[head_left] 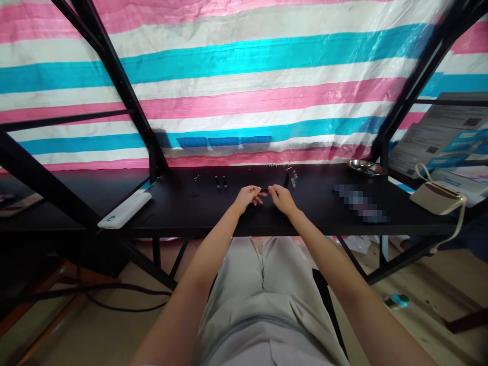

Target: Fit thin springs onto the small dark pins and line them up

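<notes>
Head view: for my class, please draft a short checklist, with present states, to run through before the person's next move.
1. Left hand's grip on the slim dark piece: ok, fingertips at its left end.
2. Right hand's grip: ok, fingertips at its other end.
3. Slim dark piece properly assembled: cannot tell, small and partly covered.
4. Two small dark pieces apart from the hands: ok, beyond the left hand.
5. Clear pieces apart from the hands: ok, beyond the right hand.
6. Table free of scraps: not ok, a pale scrap lies there.
</notes>
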`<state>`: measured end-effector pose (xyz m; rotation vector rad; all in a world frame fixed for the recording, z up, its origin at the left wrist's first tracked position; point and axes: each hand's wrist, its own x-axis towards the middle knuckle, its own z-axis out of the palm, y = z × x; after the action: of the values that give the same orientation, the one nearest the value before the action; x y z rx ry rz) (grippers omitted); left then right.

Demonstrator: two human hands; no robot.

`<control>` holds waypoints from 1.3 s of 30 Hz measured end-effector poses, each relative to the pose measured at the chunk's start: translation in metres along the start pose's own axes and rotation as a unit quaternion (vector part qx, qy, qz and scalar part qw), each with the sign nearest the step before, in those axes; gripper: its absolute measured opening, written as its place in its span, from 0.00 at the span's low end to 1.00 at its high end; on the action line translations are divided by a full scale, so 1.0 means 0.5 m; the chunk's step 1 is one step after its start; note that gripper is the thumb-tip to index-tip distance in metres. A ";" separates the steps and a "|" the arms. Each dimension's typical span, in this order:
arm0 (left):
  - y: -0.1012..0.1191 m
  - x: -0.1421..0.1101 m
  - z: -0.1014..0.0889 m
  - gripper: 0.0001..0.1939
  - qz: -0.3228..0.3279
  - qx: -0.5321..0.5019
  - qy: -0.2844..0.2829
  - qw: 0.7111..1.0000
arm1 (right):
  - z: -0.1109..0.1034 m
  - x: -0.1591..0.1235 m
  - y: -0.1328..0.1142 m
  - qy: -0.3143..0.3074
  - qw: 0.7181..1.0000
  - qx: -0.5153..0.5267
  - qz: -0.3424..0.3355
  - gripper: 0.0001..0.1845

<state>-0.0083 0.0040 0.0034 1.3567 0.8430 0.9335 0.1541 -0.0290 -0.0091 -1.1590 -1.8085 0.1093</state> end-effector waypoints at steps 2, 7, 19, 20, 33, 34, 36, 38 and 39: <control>0.000 0.000 0.002 0.13 -0.002 0.010 0.002 1.000 | 0.002 0.000 0.001 -0.001 1.000 -0.006 -0.002 0.22; -0.003 0.003 0.005 0.17 -0.013 0.035 0.014 0.999 | 0.004 0.000 0.002 -0.009 1.000 -0.012 -0.004 0.21; -0.003 0.005 0.006 0.19 -0.023 0.021 0.071 0.997 | 0.008 -0.002 0.013 -0.008 0.999 0.036 0.004 0.17; -0.004 0.006 0.005 0.19 -0.020 0.016 0.079 0.997 | 0.009 -0.003 0.015 -0.006 0.999 0.040 0.007 0.17; -0.013 0.010 0.005 0.08 0.017 0.051 0.103 0.993 | 0.000 -0.002 0.005 -0.079 0.959 -0.271 0.021 0.08; -0.015 0.011 0.004 0.07 0.020 0.051 0.108 0.993 | 0.001 -0.002 0.007 -0.072 0.955 -0.285 0.029 0.08; -0.018 0.013 0.002 0.05 0.027 0.057 0.114 0.992 | 0.001 -0.002 0.012 -0.047 0.955 -0.289 0.037 0.08; -0.020 0.012 0.001 0.06 0.036 0.069 0.100 0.992 | 0.002 -0.002 0.015 -0.026 0.965 -0.260 0.022 0.09; -0.020 0.011 0.001 0.07 0.039 0.077 0.082 0.993 | 0.003 -0.002 0.016 -0.027 0.972 -0.235 0.005 0.09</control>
<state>-0.0049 0.0087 -0.0064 1.4682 1.0090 1.0696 0.1587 -0.0247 -0.0147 -1.5039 -1.9333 -0.3018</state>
